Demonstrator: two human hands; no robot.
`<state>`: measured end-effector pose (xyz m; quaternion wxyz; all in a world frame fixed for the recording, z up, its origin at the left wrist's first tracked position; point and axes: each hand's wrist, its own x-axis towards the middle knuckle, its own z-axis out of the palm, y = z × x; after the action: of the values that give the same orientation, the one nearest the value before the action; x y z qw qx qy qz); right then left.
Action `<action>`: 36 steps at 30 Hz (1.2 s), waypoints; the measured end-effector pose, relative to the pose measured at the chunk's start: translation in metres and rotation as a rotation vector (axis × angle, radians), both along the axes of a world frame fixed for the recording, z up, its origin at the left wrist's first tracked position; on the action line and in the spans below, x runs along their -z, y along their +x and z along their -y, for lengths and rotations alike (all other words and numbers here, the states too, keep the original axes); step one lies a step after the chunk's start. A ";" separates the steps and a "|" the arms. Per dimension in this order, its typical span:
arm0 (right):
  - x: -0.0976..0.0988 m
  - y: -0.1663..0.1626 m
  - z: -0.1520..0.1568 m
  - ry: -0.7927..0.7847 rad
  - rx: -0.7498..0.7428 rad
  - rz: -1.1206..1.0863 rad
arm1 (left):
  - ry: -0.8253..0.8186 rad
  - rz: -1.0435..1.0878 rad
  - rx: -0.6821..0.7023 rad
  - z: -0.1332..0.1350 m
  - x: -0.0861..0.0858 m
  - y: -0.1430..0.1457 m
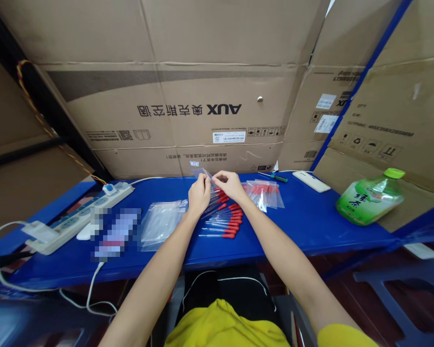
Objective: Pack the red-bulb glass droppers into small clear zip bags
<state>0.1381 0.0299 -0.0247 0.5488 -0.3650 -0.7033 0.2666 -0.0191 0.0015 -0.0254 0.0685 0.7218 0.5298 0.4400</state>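
My left hand (199, 193) and my right hand (230, 186) are close together over the middle of the blue table. Both are closed, fingertips pinching the edge of a small clear plastic bag (201, 171). Whether anything is inside that bag, I cannot tell. Just below my hands lie several thin clear droppers with red bulbs (231, 226), fanned out with the bulbs to the right. Left of my left wrist is a stack of flat clear bags (162, 222). Beyond my right wrist lie clear bags with red-bulbed droppers in them (264, 190).
A power strip (83, 217) and a blurred-out phone (117, 236) with a white cable are at the left. A green-handled screwdriver (278, 178), a whitish flat case (311, 181) and a green-capped bottle (369, 198) stand or lie right. Cardboard (188, 130) walls the back.
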 end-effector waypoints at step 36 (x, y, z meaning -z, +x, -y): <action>-0.001 0.003 0.004 0.171 0.396 0.272 | 0.118 -0.120 -0.094 0.014 -0.010 0.004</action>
<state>0.1413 0.0263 -0.0242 0.5196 -0.4804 -0.7054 0.0422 -0.0147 -0.0126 -0.0151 -0.0265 0.7241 0.5394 0.4290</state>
